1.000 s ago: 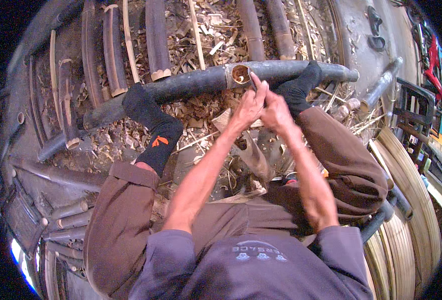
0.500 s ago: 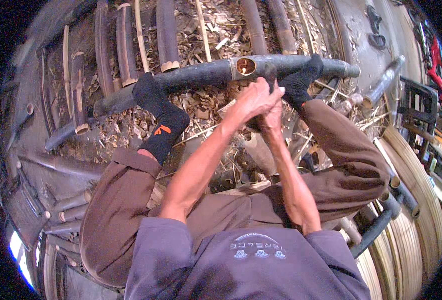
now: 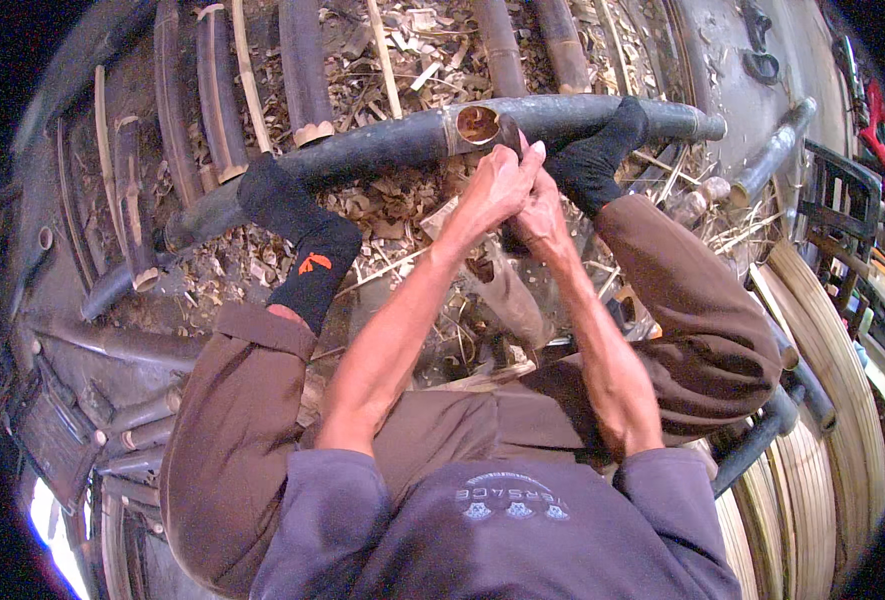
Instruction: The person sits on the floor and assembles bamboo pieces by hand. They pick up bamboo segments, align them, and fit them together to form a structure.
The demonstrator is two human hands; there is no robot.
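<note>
A thick dark bamboo pole lies across in front of me, under both my socked feet. An oval opening with a pale cut rim is in its upper side. Close by the opening's right edge is the dark blade of a knife. My right hand is closed around the knife's handle, whose dark end shows below the fingers. My left hand is closed over the knife just above, its thumb pressed against my right hand. Fingers hide most of the handle.
Wood shavings cover the ground around the pole. Several bamboo lengths lie beyond it. My black-socked feet rest on the pole. Long split strips are stacked at right, beside a black plastic crate.
Both hands and the knife have shifted slightly left, and the blade now shows nearer the opening. The pole appears slightly higher and more to the left in view at the opening.
</note>
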